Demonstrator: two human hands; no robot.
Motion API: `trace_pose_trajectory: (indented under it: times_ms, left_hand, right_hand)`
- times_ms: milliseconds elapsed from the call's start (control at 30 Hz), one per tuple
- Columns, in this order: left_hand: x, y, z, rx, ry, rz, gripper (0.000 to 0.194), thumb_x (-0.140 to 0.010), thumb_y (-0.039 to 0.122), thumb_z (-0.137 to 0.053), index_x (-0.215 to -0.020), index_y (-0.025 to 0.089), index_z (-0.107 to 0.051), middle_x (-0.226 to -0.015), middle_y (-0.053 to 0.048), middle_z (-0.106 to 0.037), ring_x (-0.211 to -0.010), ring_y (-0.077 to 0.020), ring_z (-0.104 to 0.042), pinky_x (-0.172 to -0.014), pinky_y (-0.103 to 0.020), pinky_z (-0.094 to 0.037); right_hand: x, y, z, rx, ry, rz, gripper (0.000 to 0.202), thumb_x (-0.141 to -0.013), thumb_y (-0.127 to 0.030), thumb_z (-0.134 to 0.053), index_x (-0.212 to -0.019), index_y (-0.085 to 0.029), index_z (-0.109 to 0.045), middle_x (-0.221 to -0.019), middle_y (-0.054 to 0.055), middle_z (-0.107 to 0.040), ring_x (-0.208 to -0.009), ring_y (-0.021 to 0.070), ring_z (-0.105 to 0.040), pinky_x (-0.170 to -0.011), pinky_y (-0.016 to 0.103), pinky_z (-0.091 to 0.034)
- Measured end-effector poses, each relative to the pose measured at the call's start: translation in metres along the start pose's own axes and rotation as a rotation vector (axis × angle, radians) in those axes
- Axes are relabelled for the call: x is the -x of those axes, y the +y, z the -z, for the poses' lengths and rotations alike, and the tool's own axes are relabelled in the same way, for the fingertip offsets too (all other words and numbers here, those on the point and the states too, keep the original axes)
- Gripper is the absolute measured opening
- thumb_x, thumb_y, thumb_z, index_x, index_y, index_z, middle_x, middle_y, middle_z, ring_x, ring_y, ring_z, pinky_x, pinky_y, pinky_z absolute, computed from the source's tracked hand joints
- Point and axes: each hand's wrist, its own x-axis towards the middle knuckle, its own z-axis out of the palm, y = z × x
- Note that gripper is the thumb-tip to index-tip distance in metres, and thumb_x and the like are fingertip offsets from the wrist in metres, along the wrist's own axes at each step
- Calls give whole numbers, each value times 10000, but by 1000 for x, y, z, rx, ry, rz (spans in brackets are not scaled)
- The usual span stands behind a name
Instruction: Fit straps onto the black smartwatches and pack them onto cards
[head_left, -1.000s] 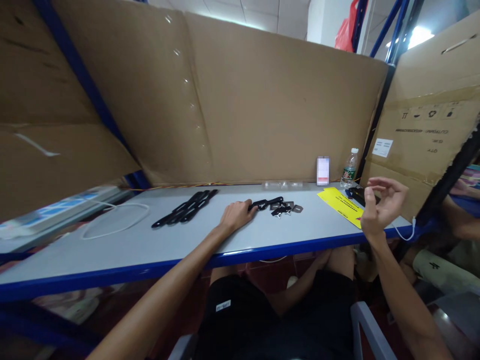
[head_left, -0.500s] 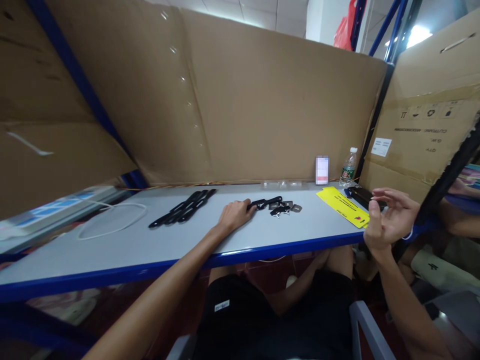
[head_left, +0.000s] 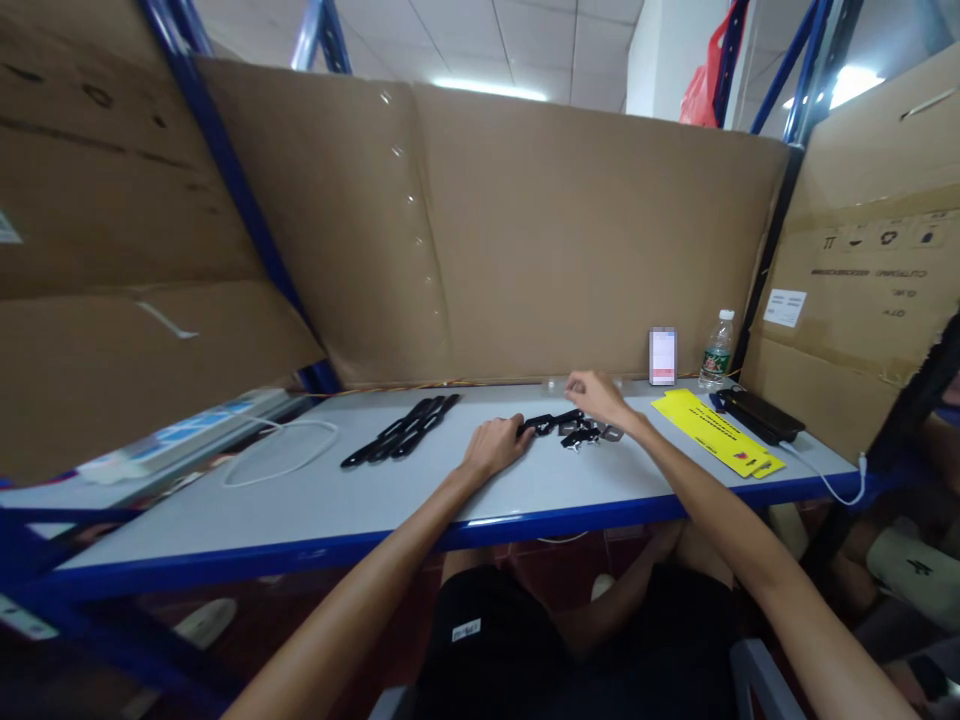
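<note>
My left hand rests on the table, its fingers closed on the near end of a long black piece with cut-outs. The far end of that piece runs in beneath my right hand. My right hand hovers in front of a clear plastic container, fingertips pinched together; whatever may be between them is too small to make out. Just below it lie small black parts and dark flat plates, loosely heaped. Left of my hands, several more long black pieces lie side by side.
Yellow printed cards lie at the right, beside a black case with a white cable. A phone and a water bottle stand at the back. A power strip is at the left. Cardboard walls enclose the table.
My right hand has swung left from above the table's right edge to the clear container, its fingers going from spread to pinched. The view has shifted; my left hand keeps its hold.
</note>
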Motion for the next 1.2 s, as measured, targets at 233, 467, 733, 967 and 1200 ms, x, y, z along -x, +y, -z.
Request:
trace_pose_trajectory:
  times_ms: [233, 467, 733, 967, 1200]
  left_hand:
    - [0, -1, -1, 41, 12, -7, 442, -1021, 490, -377, -1097, 181, -684, -1007, -176, -761, -959, -330, -725, -776, -368, -479]
    - [-6, -6, -4, 141, -3, 21, 325, -919, 288, -502, -1168, 216, -698, -1048, -124, -773, -1020, -294, -714, -816, -339, -485]
    - [-6, -7, -5, 165, 23, -20, 319, -929, 259, -494, -1176, 210, -690, -1055, -128, -769, -1016, -292, -710, -830, -347, -490]
    - [-6, -5, -4, 168, 14, -24, 333, -929, 250, -509, -1220, 196, -661, -1053, -132, -756, -1007, -289, -703, -864, -350, -484]
    - [-8, -6, -6, 167, 15, -23, 346, -923, 254, -505, -1222, 181, -663, -1071, -148, -753, -1016, -299, -703, -861, -356, -487]
  right_hand:
    - [0, -25, -62, 339, -219, -74, 401, -952, -465, -612, -1052, -106, -760, -1095, 219, -753, -988, 312, -706, -795, 349, -494]
    - [-3, 0, -72, 178, -137, -39, 305, -884, -146, -566, -1049, -294, -776, -1074, 32, -770, -985, 214, -694, -751, 267, -440]
    - [-2, 4, -86, 195, -35, 9, 183, -946, -365, -599, -992, -245, -730, -926, 59, -749, -884, 236, -662, -742, 296, -421]
    - [-4, 14, -88, 59, 97, 115, 366, -839, -105, -558, -1167, -219, -672, -1039, 44, -707, -937, 200, -627, -803, 292, -452]
    - [-3, 13, -88, 76, 73, 209, 222, -822, -104, -536, -792, -217, -725, -1022, 63, -672, -1035, 231, -586, -915, 342, -459]
